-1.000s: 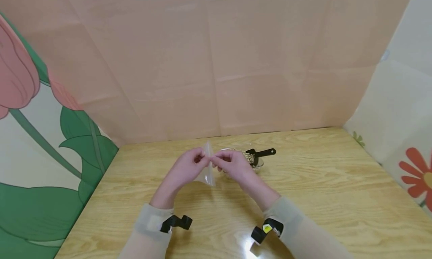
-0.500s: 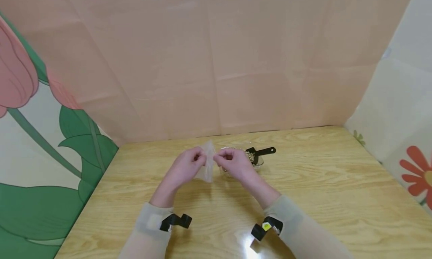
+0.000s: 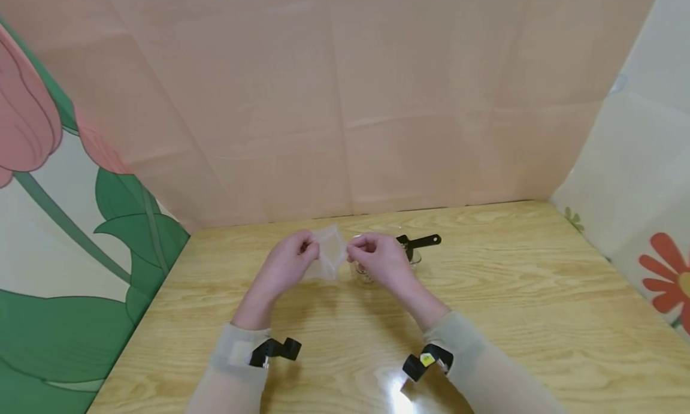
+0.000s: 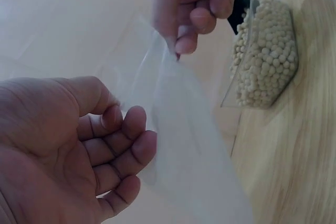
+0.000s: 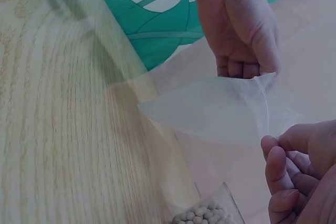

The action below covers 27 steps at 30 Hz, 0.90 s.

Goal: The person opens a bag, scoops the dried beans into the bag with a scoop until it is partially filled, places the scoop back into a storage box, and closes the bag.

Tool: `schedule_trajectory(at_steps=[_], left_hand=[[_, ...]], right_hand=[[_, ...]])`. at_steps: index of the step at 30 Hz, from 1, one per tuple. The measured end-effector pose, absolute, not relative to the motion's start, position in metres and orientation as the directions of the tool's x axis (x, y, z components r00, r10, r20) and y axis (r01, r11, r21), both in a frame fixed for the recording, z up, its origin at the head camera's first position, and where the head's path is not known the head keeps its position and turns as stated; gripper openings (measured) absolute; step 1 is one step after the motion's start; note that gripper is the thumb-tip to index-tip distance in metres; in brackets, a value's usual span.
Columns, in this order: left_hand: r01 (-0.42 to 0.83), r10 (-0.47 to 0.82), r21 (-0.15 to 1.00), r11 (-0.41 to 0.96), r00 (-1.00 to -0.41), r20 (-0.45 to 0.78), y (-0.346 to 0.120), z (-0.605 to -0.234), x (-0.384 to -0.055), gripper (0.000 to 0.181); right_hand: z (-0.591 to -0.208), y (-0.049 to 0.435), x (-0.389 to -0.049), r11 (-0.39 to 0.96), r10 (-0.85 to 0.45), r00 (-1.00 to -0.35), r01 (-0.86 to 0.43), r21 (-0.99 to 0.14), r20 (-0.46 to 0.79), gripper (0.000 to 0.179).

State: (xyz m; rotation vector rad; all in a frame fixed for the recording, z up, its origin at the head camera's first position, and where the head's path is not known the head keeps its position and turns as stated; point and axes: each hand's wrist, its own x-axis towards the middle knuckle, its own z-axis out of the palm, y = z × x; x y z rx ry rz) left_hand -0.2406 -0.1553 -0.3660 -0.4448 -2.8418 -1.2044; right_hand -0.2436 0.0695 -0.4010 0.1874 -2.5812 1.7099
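Observation:
A clear plastic bag [image 3: 326, 255] hangs in the air between both hands, its mouth spread into a gap. My left hand [image 3: 288, 259] pinches one side of the mouth between thumb and index finger. On the opposite side, my right hand [image 3: 380, 259] pinches the other edge with thumb and fingertip. In the left wrist view the bag [image 4: 184, 129] droops below the fingers, with nothing showing inside. Just behind the right hand stands a clear container [image 4: 265, 51] full of small round pale beans or beads. A black scoop [image 3: 423, 242] sits in it, its handle pointing right.
The container and both hands are over a light wood-grain table [image 3: 512, 294]. A pinkish sheet [image 3: 345, 102] hangs along the table's back edge. Walls printed with flowers stand at the left and right sides.
The hands have drawn apart, the left moving left and the right slightly right. The bag's mouth, nearly flat a second ago, now gapes between them.

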Motion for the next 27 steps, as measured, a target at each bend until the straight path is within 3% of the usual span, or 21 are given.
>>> schedule_trajectory(at_steps=[10, 18, 27], left_hand=[[0.225, 0.187, 0.691, 0.687, -0.974, 0.131, -0.169, -0.355, -0.236, 0.019], [0.253, 0.172, 0.589, 0.768, -0.966, 0.191, -0.178, -0.342, -0.229, 0.019], [0.305, 0.237, 0.520, 0.798, -0.952, 0.195, -0.166, -0.339, -0.229, 0.020]], right_hand=[[-0.404, 0.073, -0.246, 0.438, -0.087, -0.989, -0.146, -0.887, 0.119, 0.004], [-0.404, 0.074, -0.247, 0.497, -0.112, -0.979, -0.205, -0.843, 0.172, 0.004], [-0.406, 0.072, -0.245, 0.514, -0.118, -0.981, -0.191, -0.837, 0.151, 0.004]])
